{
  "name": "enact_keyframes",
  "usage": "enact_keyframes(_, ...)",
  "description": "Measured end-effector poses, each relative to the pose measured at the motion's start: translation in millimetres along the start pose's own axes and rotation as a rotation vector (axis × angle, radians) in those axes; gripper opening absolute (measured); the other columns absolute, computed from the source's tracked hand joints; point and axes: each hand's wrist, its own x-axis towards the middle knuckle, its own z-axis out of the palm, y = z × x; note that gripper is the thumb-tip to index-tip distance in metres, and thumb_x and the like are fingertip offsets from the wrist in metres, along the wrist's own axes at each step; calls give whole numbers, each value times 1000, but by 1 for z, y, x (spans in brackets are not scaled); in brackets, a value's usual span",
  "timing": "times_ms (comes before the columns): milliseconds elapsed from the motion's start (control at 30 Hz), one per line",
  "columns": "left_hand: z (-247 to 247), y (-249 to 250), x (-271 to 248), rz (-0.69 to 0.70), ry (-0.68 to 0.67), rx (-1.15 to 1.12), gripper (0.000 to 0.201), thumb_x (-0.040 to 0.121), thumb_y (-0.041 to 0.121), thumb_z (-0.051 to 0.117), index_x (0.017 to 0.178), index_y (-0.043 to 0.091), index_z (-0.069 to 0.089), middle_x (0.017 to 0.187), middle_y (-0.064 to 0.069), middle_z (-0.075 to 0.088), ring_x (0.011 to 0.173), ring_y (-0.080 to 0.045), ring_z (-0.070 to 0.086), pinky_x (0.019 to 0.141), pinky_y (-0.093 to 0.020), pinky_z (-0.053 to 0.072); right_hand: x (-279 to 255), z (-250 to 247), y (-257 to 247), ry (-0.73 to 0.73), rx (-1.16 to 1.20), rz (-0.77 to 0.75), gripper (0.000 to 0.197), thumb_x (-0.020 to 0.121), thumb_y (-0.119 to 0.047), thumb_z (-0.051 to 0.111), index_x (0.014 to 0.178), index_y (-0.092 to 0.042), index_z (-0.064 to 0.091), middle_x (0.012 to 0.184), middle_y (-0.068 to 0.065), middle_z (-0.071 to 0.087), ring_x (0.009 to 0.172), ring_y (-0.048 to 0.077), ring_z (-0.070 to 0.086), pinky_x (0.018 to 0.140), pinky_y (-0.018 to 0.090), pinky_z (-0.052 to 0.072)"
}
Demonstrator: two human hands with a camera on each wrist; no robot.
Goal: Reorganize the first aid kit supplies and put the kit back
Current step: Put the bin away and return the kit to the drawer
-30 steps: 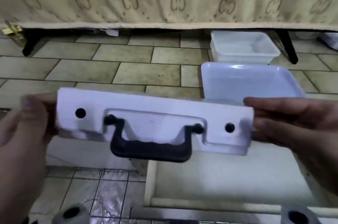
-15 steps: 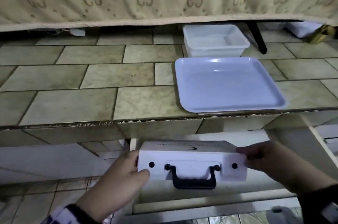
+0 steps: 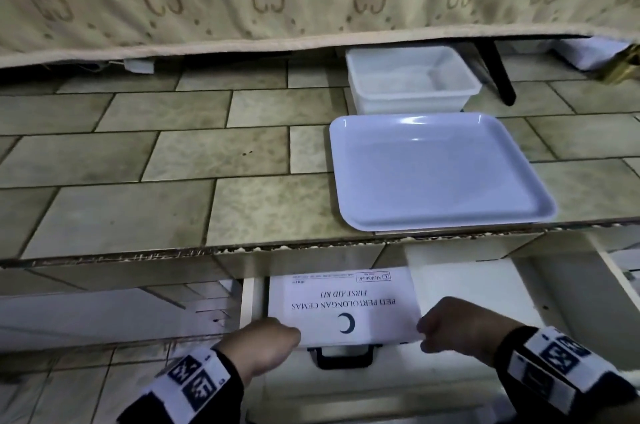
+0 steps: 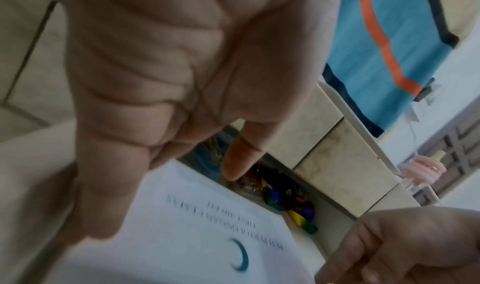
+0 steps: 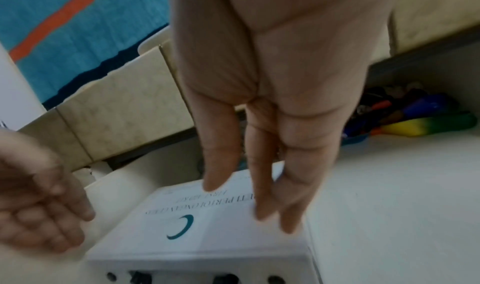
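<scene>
The white first aid kit (image 3: 346, 306) lies flat in an open white drawer (image 3: 519, 319) under the tiled counter, lid up, with its black handle (image 3: 344, 358) facing me. My left hand (image 3: 263, 337) sits at its near left corner and my right hand (image 3: 450, 330) at its near right corner. In the right wrist view my right hand (image 5: 259, 202) has straight fingers, tips at the kit (image 5: 207, 226) lid's right edge. The left hand (image 5: 44, 206) lies beside the kit with fingers loosely curled, holding nothing. In the left wrist view my left hand (image 4: 155, 144) hangs over the kit (image 4: 194, 237).
On the tiled counter (image 3: 173, 181) lie a shallow white tray (image 3: 443, 224) and, behind it, a white tub (image 3: 408, 101). A patterned cloth edge hangs over the back. Coloured items (image 5: 428, 124) sit at the drawer's rear, behind the kit.
The kit went from being held up in front of me, handle side toward me, down into the drawer, and now lies flat. Both hands have loosened from its ends.
</scene>
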Motion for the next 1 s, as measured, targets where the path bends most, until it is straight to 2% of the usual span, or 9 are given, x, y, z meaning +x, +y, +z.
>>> enact_keyframes(100, -24, 14, -14, 80, -115, 88, 21, 83, 32, 49, 77, 14, 56, 90, -5, 58, 83, -20, 55, 74, -25, 47, -25, -22, -15, -146, 107, -167, 5, 65, -27, 70, 67, -31, 71, 71, -9, 69, 73, 9, 59, 62, 15, 44)
enact_keyframes(200, -68, 46, -42, 321, -258, -166, 26, 69, 32, 51, 82, 13, 63, 69, 1, 66, 62, -12, 64, 57, -18, 45, -67, -79, -37, -222, 160, -357, 7, 78, -17, 70, 83, -19, 75, 82, -3, 73, 74, 4, 64, 58, 15, 45)
enact_keyframes(367, -141, 128, -58, 712, 120, -383, 19, 90, 24, 55, 82, 9, 63, 65, -5, 56, 52, -11, 52, 50, -18, 36, -88, -193, -49, 444, 430, -483, 15, 88, -13, 58, 87, -15, 73, 73, 1, 69, 56, 2, 57, 46, 7, 41)
enact_keyframes(533, -159, 203, -2, 775, 417, -313, 26, 99, 27, 40, 121, 17, 51, 107, 0, 55, 80, -9, 54, 62, -13, 42, -31, -265, -55, 665, 750, -344, 32, 86, -9, 63, 117, -11, 60, 92, -2, 57, 85, 11, 52, 74, 20, 46)
enact_keyframes(633, -156, 223, 24, 709, 439, 11, 51, 99, 38, 35, 145, 17, 29, 144, -2, 43, 129, -15, 44, 100, -20, 33, -6, -275, -59, 564, 858, -196, 31, 84, -9, 66, 113, -9, 56, 107, 4, 47, 96, 12, 48, 79, 23, 47)
enact_keyframes(700, -153, 230, 27, 652, 420, 86, 51, 100, 42, 30, 145, 17, 32, 148, 0, 39, 137, -16, 35, 107, -21, 24, -1, -272, -65, 534, 907, -183, 11, 85, -4, 63, 93, -9, 56, 94, 4, 50, 79, 11, 52, 69, 20, 51)
enact_keyframes(800, -153, 234, 26, 675, 466, -29, 44, 100, 39, 32, 135, 16, 48, 140, -1, 49, 132, -20, 43, 110, -28, 31, -2, -269, -67, 617, 1024, -239, 9, 86, -4, 62, 84, -12, 58, 97, -1, 56, 90, 15, 55, 77, 22, 51)
enact_keyframes(900, -149, 229, 10, 755, 548, -224, 34, 99, 37, 39, 120, 19, 60, 120, -3, 60, 109, -18, 53, 100, -36, 43, -21, -258, -62, 709, 1083, -292, 12, 85, -21, 66, 78, -21, 57, 91, -5, 56, 90, 16, 54, 75, 26, 50)
enact_keyframes(1000, -124, 219, -30, 913, 538, -347, 23, 99, 30, 41, 110, 26, 61, 109, 4, 62, 102, -12, 55, 85, -29, 42, -58, -238, -46, 893, 1147, -380, 17, 77, -26, 75, 69, -21, 61, 78, -6, 67, 74, 13, 65, 67, 32, 56)
